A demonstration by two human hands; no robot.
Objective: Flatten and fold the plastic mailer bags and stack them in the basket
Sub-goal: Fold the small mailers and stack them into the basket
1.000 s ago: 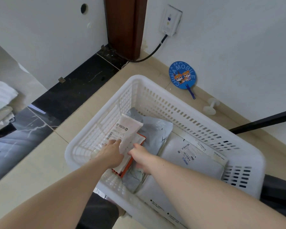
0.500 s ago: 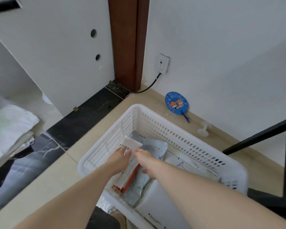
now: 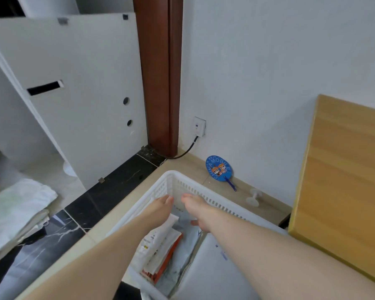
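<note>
A white slotted plastic basket (image 3: 178, 182) stands on the tan floor below me. Inside it lies a folded white mailer bag (image 3: 160, 239) on an orange-edged one (image 3: 171, 254), with grey mailer bags (image 3: 182, 263) under and beside them. My left hand (image 3: 160, 207) hovers above the white bag with its fingers straight, holding nothing. My right hand (image 3: 196, 210) is beside it over the grey bags, fingers extended and empty. My forearms hide much of the basket's near side.
A blue round hand fan (image 3: 220, 168) and a small white plastic spool (image 3: 253, 198) lie by the wall behind the basket. A wooden tabletop (image 3: 344, 180) is on the right. A brown door frame (image 3: 160, 83), a wall socket with cable (image 3: 199, 126) and stacked white sacks (image 3: 13, 211) are around.
Both hands let go of the white mailer bag and lifted off it, fingers now straight. The bag lies in the basket. My head rose, so the view tilted up and the tabletop came in.
</note>
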